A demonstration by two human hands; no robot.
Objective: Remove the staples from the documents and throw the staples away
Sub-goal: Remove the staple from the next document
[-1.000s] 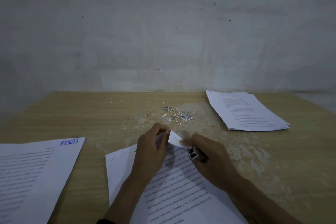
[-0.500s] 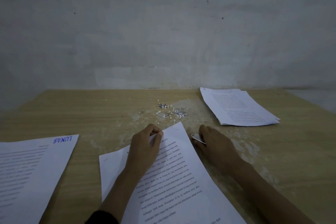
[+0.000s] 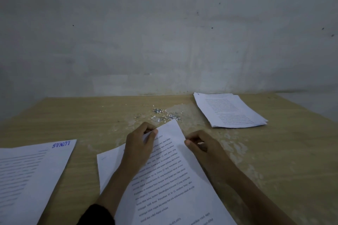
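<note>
Right in the middle of the wooden table (image 3: 91, 115), closest to the camera, lies the document (image 3: 170, 179), a printed page of text angled so its top corner points away toward the wall (image 3: 164, 33). The left hand (image 3: 140, 144) lies on top of it and pinches the top sheet up near that far edge between thumb and fingers; the paper lifts a little there. The right hand (image 3: 204, 148) is at the right edge of the same document, thumb touching the paper's border and fingers curled in. There's a pale glint tucked under those fingers, but honestly I can't tell if it's holding something or just balled up. Just past the document's top corner there's a little scatter of staples (image 3: 165, 114) mixed with tiny paper bits, sitting loose on the worn, scuffed patch of the tabletop. Further back on the right, by the wall, is a neat-ish stack of papers (image 3: 230, 110), well apart from the hands. On the left, at the near edge, lies another printed sheet (image 3: 33, 173) with a blue stamp (image 3: 61, 144) reading LUNAS, upside down from here. A dark sleeve (image 3: 99, 214) shows at the left wrist — that's about it.
</note>
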